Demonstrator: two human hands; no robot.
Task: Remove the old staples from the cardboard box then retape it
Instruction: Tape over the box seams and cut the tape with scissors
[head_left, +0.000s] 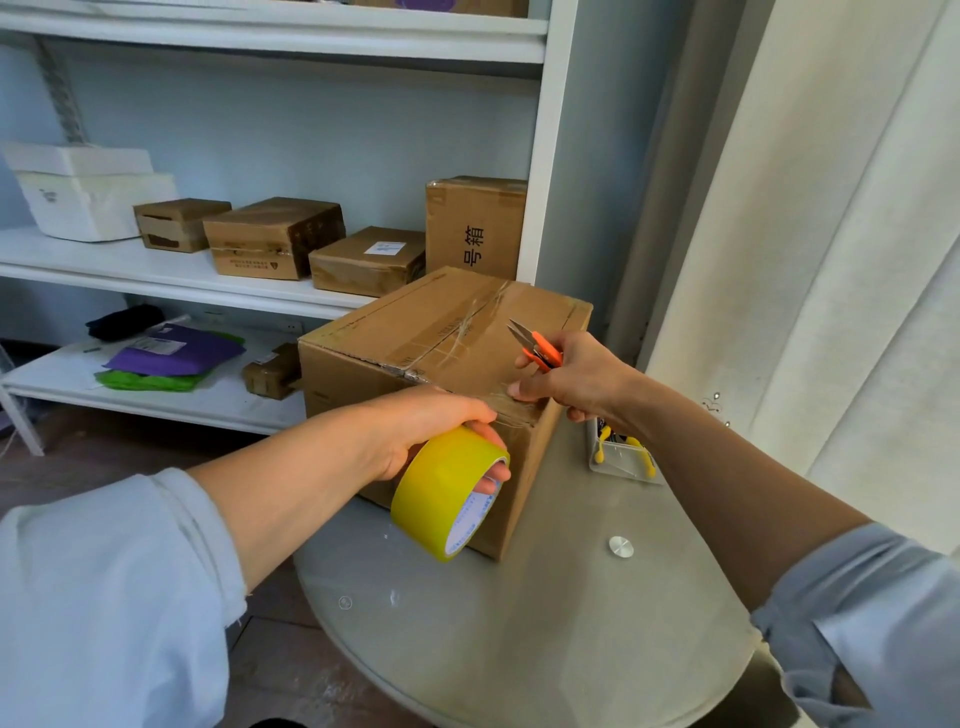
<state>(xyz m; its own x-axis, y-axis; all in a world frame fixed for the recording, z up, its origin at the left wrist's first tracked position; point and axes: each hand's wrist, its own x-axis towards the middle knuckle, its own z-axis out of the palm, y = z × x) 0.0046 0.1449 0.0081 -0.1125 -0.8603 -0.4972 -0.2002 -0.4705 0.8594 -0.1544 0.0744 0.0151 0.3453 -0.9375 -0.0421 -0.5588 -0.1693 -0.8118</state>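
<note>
A brown cardboard box stands on a round glass table, its top flaps closed under clear tape. My left hand grips a yellow roll of tape in front of the box's near corner, fingers through the core. A clear strip runs from the roll up over the top edge. My right hand holds orange thread snips, blades open and pointing up left, while a finger presses the tape strip onto the box's near top edge.
A small clear tray with yellow-handled tools sits on the table right of the box. White shelves behind hold several smaller cardboard boxes, foam boxes and purple and green bags. A white curtain hangs at the right.
</note>
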